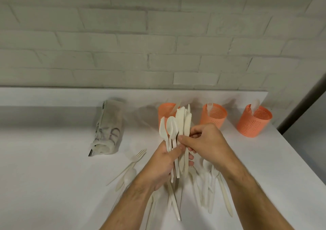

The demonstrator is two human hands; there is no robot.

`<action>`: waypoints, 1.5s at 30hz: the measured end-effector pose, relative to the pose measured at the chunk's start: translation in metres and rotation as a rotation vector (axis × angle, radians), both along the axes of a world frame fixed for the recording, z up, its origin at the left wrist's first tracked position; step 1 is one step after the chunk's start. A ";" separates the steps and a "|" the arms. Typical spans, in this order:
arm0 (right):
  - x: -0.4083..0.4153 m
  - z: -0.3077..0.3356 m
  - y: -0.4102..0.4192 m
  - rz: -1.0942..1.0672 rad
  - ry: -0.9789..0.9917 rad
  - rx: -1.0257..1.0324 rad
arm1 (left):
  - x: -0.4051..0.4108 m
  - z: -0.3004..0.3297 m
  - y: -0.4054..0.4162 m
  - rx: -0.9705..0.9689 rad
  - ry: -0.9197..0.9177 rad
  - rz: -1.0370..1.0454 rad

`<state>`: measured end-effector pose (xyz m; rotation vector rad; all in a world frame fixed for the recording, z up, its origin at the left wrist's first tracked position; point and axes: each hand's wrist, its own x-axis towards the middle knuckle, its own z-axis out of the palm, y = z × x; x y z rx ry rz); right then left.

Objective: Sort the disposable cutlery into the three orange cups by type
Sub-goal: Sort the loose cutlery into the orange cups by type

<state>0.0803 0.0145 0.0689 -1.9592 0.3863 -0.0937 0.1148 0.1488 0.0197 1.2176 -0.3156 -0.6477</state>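
— What have you got in the hands?

— My left hand (164, 161) is closed round the handles of a mixed bundle of cutlery (176, 134), fanned upright in front of the left cup (165, 113). My right hand (204, 141) is pinching one piece in that bundle; I think it's a knife. More pieces lie loose on the counter (53, 176) near me.

— And the cups?

— Three orange ones at the far side: a knife shows in the left, a fork in the middle cup (214, 115), a spoon in the right cup (254, 122).

— How will they handle?

— Light, thin, smooth plastic, I'd judge: slippery and springy. I'd take each by mid-handle and draw it straight out, so the others don't spill.
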 end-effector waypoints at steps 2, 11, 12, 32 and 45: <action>0.002 0.000 0.003 -0.008 -0.014 -0.013 | 0.001 -0.002 0.002 0.048 -0.045 0.010; 0.015 -0.007 0.003 0.002 -0.084 0.044 | 0.007 -0.004 0.005 -0.069 0.139 0.116; 0.017 -0.008 0.001 0.020 -0.091 0.061 | 0.009 -0.006 0.007 -0.080 0.168 0.148; 0.155 0.000 -0.064 -0.187 -0.340 -0.257 | 0.041 -0.021 0.027 -0.045 0.163 0.295; 0.106 -0.009 -0.039 -0.068 -0.231 -0.265 | 0.046 -0.027 0.022 0.085 0.035 0.333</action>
